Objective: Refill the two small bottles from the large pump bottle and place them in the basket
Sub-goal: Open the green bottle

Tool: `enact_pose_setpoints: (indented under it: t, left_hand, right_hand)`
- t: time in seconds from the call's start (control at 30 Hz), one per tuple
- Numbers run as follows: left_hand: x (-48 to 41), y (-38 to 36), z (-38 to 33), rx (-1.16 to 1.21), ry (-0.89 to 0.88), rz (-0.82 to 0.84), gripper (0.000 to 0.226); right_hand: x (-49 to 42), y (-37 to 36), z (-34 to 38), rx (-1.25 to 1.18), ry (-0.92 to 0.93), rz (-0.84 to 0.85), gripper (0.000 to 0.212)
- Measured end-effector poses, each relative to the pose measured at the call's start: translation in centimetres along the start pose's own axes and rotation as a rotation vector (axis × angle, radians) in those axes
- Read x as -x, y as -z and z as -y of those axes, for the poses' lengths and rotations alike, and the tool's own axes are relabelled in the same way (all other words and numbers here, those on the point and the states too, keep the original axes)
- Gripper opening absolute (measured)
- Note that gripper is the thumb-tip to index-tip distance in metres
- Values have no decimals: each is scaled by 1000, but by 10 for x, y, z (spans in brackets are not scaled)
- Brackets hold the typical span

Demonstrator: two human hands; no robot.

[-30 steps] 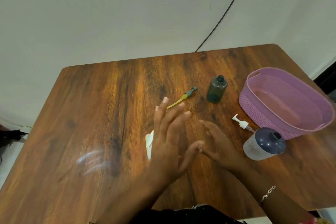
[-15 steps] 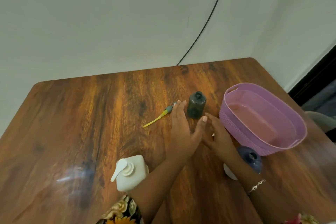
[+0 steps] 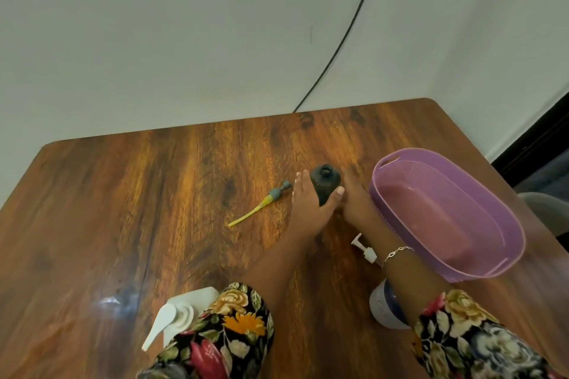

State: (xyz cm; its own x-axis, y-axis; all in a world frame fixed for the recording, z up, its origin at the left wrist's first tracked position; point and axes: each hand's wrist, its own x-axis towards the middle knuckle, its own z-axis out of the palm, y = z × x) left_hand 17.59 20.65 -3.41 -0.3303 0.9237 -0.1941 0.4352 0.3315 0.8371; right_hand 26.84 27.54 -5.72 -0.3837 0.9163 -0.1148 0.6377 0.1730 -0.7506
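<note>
- Gripped dark bottle (image 3: 324, 184) with left hand (image 3: 306, 209), thumb across front.
- Pressed right hand (image 3: 355, 204) against its right side; curl unclear.
- Sat between yellow-tubed pump (image 3: 266, 201) and basket (image 3: 377, 194).

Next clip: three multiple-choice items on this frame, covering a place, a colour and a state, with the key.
1. Where is the yellow-tubed pump? A on the floor; B on the table, left of the dark bottle; C screwed onto a bottle.
2. What colour is the basket? A purple; B green; C white.
3. The dark bottle's neck is: A capped; B open; C fitted with a pump.
Key: 1 B, it lies on the wood; 2 A, its wall is purple; 3 B, the bare mouth shows.
</note>
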Motion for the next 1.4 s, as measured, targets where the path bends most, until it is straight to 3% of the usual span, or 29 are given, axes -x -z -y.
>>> enact_pose_setpoints:
  t: [0.13,0.33,0.47,0.6,0.77,0.97,1.4]
  left_hand:
    - [-8,0,-2,125,72,34,80]
    - [-1,1,-4,269,12,21,45]
    - [10,-1,-4,323,26,1,51]
    - [24,1,-6,410,25,-64,72]
    - [49,7,-5,526,-46,-186,48]
    - [80,16,3,496,-77,-172,74]
    - [120,1,37,539,-247,-191,74]
  right_hand:
    - [-16,-7,5,47,-37,-11,40]
    - [-21,-15,7,65,-41,-93,36]
    - [-13,-10,12,87,-53,-121,52]
    - [4,-4,20,51,23,-148,60]
    - [32,-5,30,1,87,-157,63]
    - [59,-8,40,-174,120,-145,63]
    - [97,-28,25,-435,214,-223,65]
